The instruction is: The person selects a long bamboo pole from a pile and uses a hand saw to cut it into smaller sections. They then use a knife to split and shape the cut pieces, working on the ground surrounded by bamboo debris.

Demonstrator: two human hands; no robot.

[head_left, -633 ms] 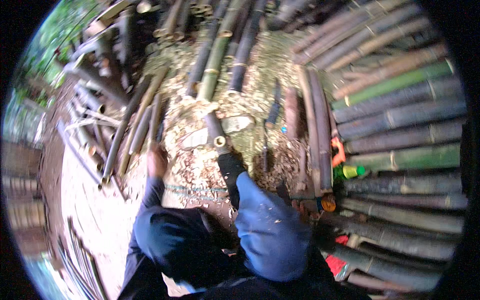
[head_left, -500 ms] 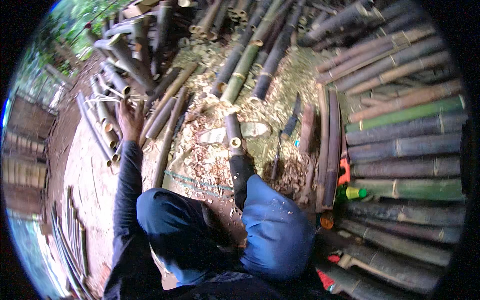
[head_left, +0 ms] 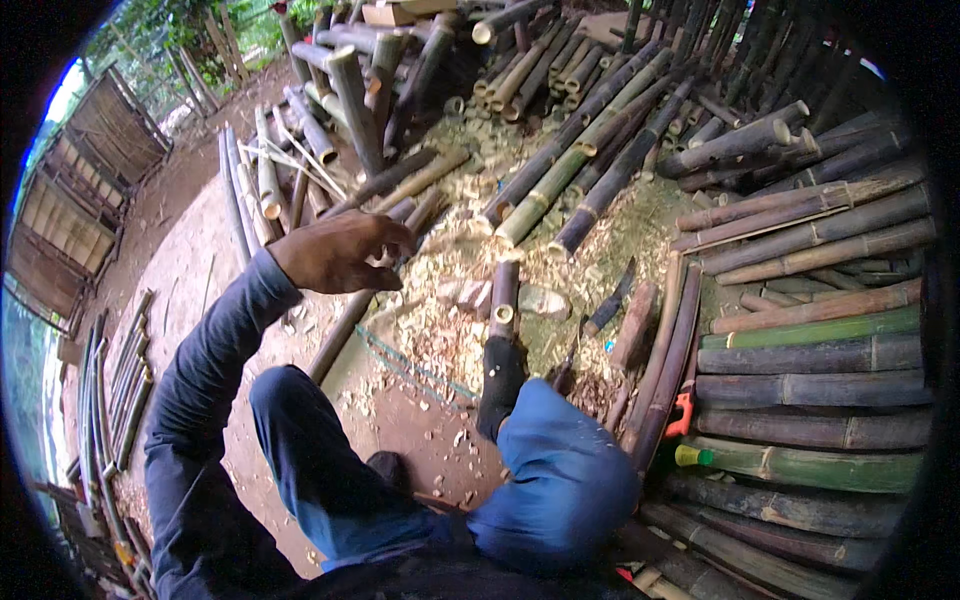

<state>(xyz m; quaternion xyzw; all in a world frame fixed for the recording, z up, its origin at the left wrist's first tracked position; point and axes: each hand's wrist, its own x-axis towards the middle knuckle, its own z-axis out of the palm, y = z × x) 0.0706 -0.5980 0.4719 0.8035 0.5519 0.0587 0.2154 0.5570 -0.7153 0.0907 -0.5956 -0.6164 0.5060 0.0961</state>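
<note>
Left hand [head_left: 335, 252] is hovering loosely curled, empty, above a slender bamboo pole [head_left: 350, 320]. Right hand is not showing. Advice: be gripping beyond the cut end, clear of shavings [head_left: 440, 340].

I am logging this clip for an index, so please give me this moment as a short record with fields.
Setting: outdoor yard, dirt ground strewn with wood chips
Left hand: raised, fingers curled, palm hidden
Right hand: not in view
Nearest thing: short bamboo piece beyond the dark boot
Right side: stacked bamboo poles, orange-handled tool
Far side: bamboo pile
</note>
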